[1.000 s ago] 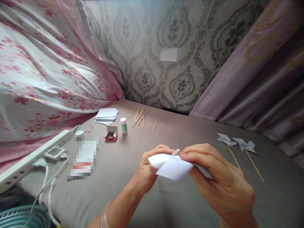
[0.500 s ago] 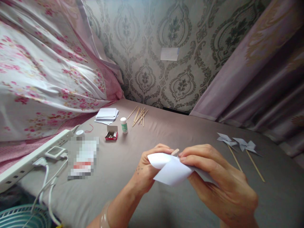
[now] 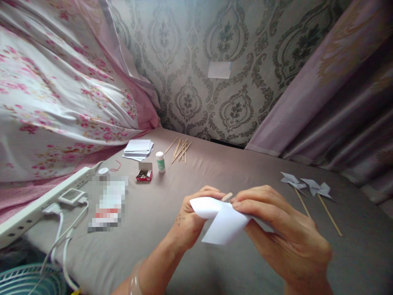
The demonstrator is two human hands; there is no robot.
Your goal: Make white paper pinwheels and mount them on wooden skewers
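Note:
Between my hands is a white paper pinwheel [image 3: 225,221], its blades curling toward me. My right hand [image 3: 282,229] is closed on its right side, thumb below and fingers on top near the centre. My left hand [image 3: 193,213] is closed behind the paper, which hides most of its fingers. A wooden stick tip [image 3: 227,196] pokes up between the hands, behind the pinwheel; the rest of the stick is hidden, and its grip appears to be in the left hand.
Two finished-looking pinwheels on sticks [image 3: 316,188] lie at right. Farther back are several wooden sticks [image 3: 181,150], a paper stack [image 3: 138,148], a glue bottle [image 3: 160,162] and a small red box of metal pins [image 3: 144,174]. A power strip [image 3: 39,213] with cables runs along the left edge.
The lower blade of the pinwheel has shifted slightly down and narrowed. Both hands stay in nearly the same place, with the right hand barely moved.

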